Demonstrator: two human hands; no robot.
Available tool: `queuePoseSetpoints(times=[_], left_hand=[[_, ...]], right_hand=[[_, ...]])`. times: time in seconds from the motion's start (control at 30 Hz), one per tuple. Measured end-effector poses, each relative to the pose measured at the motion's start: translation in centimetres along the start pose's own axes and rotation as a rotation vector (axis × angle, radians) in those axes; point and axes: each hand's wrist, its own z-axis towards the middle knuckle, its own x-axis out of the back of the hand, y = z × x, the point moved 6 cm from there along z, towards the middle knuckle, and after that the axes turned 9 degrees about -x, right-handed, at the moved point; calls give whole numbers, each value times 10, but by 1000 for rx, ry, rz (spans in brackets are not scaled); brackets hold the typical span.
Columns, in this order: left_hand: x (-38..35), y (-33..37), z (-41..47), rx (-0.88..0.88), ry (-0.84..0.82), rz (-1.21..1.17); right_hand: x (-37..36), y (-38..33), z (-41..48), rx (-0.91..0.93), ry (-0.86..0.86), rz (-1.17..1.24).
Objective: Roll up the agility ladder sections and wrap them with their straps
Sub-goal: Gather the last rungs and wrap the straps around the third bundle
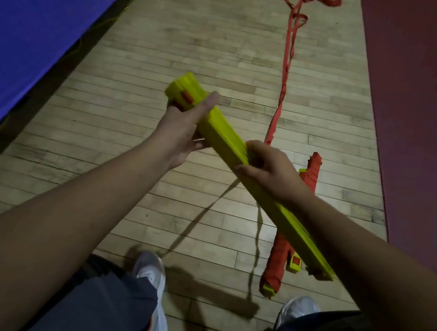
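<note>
A stack of yellow ladder rungs (224, 137) is held slantwise above the floor, its far end at the upper left, its near end at the lower right. My left hand (181, 128) holds it from below near the far end, thumb stretched along the top. My right hand (271, 168) grips the stack's middle with curled fingers. A loose red strap (285, 70) trails from the stack along the floor to a tangled heap at the far end. A second bundle (282, 250), wrapped in red strap, lies on the floor under my right forearm.
A blue mat (34, 21) borders the wooden floor (176, 29) on the left and a dark red mat (434, 113) on the right. My two white shoes (152, 283) stand at the bottom of the view.
</note>
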Motion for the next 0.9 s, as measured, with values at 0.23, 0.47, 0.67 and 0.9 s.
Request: queuePoseSetpoints(times=[0.23,0.47,0.67,0.9], left_hand=[[4,24,3,-298,-212,296],[-25,13,-3,-240,-241,135],[-18,20,2,-264,11,242],[-8,34,0,-205,169,136]], right_hand=[[13,18,3,-157,-392,582],[0,18,2,-167,-431,681],[-2,12,4,-203,-185,449],[8,-3,0,-48,119,-122]])
